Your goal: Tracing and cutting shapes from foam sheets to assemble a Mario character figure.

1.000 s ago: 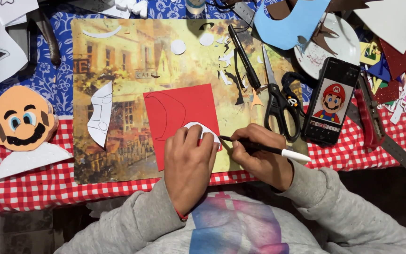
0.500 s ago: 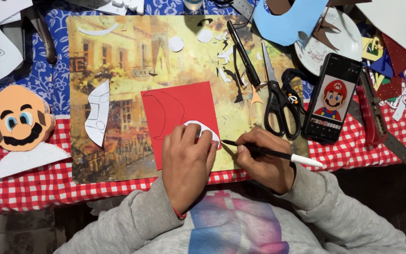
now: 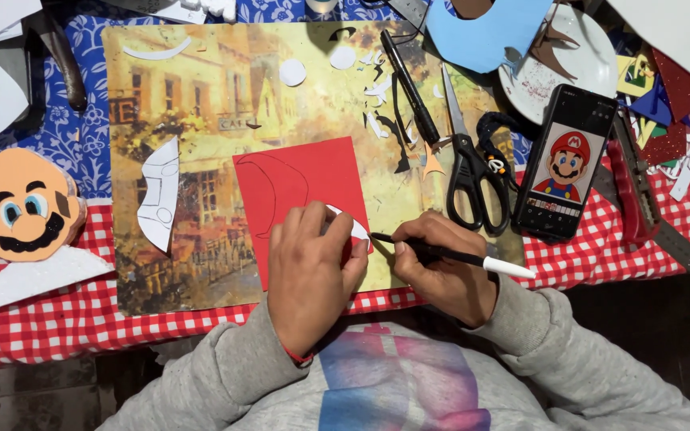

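right grip (image 3: 441, 275) unchanged on pen (image 3: 473, 258), tip still beside white template (image 3: 353, 227)

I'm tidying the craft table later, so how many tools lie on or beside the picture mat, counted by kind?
Pens: 2, one in the right hand, tip at the red sheet; one black pen lying on the mat
Scissors: 1
Phones: 1
Utility knives: 1
Total: 5
The left hand presses a white template on the red sheet.
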